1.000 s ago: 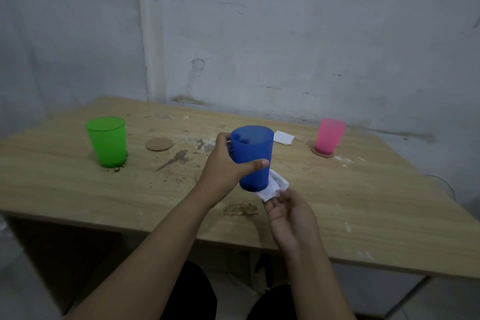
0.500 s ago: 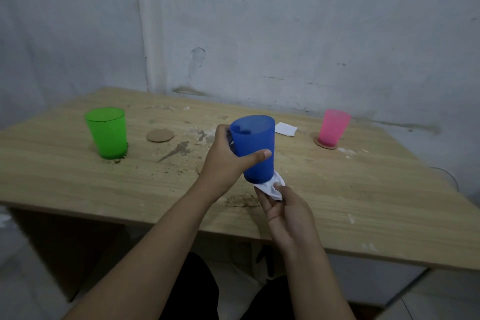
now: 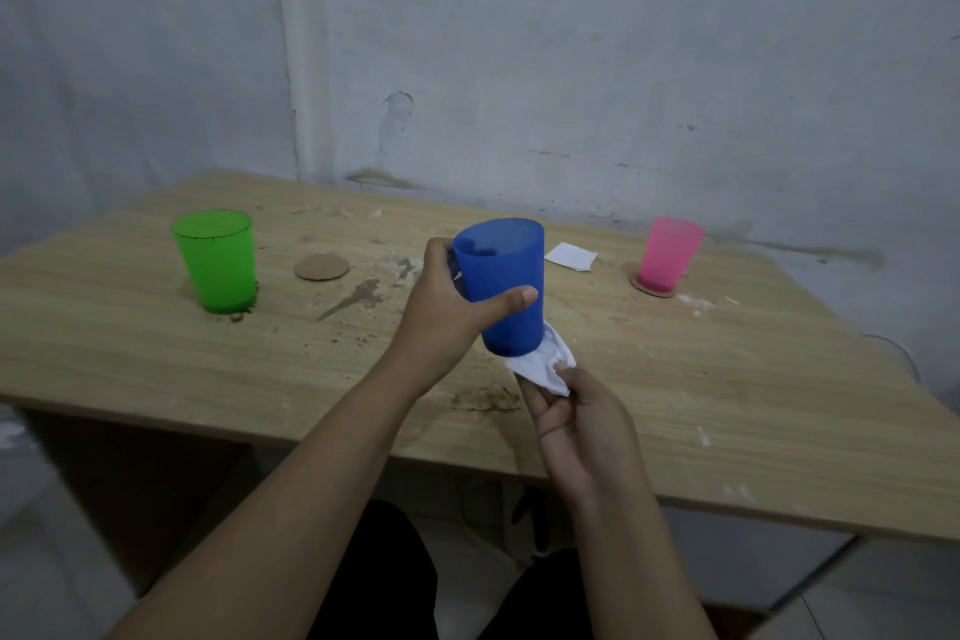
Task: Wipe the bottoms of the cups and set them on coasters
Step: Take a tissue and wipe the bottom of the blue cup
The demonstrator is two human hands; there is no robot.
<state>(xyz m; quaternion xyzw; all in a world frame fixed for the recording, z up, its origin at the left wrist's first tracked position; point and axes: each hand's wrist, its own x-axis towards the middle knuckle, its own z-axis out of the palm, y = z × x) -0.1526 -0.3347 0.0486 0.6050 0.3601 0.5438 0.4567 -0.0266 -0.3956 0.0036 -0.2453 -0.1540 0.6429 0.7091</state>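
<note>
Over the last second we have tipped the blue cup [image 3: 503, 287] a little and drawn the white cloth [image 3: 544, 363] in tighter under its base, so the wipe is now on the bottom edge nearest us; we judge this cup's wiping to be under way, not finished. Our left hand [image 3: 447, 314] is wrapped round the blue cup's side, thumb across the front, holding it in the air above the table [image 3: 727, 405]. Our right hand [image 3: 582, 426] pinches the cloth between thumb and fingers and presses it against the cup's base. The blue cup looks empty, as far as we can see into it. To the left of the blue cup the green cup [image 3: 216, 261] stands straight on the bare table in a ring of dirt, apparently empty, with a free coaster [image 3: 321, 267] lying between the two. To the right of the blue cup the pink cup [image 3: 668, 254] already sits on its own coaster [image 3: 650, 287], and a folded white paper [image 3: 570, 256] lies between them. We judge that the blue and green cups remain to be placed.
</note>
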